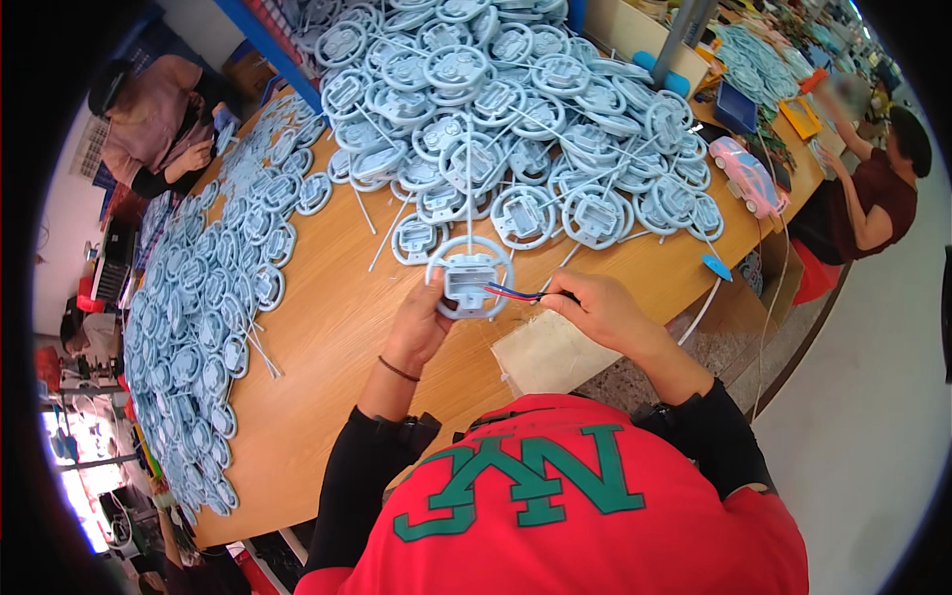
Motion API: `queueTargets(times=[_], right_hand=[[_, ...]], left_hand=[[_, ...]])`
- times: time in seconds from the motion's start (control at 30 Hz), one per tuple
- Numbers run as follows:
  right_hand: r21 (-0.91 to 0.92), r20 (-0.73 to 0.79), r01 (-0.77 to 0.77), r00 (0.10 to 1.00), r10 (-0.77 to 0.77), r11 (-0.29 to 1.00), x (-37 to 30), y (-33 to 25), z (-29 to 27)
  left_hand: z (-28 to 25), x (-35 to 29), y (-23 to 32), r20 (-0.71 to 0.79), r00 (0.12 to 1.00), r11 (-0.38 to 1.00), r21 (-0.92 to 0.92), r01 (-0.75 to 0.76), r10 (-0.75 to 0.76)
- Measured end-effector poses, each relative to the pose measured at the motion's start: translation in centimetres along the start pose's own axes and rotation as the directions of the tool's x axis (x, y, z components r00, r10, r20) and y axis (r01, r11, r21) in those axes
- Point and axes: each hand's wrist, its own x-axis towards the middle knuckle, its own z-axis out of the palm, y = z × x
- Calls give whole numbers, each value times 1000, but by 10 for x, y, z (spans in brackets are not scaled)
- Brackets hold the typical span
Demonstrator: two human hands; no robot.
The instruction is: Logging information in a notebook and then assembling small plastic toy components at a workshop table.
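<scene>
My left hand (420,319) grips the lower left rim of a light blue toy steering wheel (470,260) with an open box-like hub, held just above the table's near edge. A thin pale rod runs up from that wheel toward the heap. My right hand (590,309), to the right of the wheel, is closed in a pinch on a slim dark piece with red and blue prongs (514,293). Its tips reach into the wheel's hub; whether it is a tool or wires I cannot make out. Under my right hand lies a cream-coloured sheet (550,353).
A tall heap of toy steering wheels (496,99) covers the far wooden table (317,347); more wheels (203,327) spread along the left. A pink toy car (746,177) and blue bin (735,107) stand right. Co-workers sit at left (159,119) and right (878,198).
</scene>
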Motion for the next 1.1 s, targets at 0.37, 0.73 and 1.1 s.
queueTargets(times=[0.37,0.73,1.1], right_hand=[[88,-53,-77,995,82,993,-10,1,-15],[27,-32,-67,997,68,997,-10,0,-14],[-30,63,-10,998,12,1000,5,9,10]], left_hand=[[-105,27,83,-332,830,884,25,-467,448],[-106,89,15,84,800,-363,915,173,593],[-69,9,1,-24,881,-86,994,73,473]])
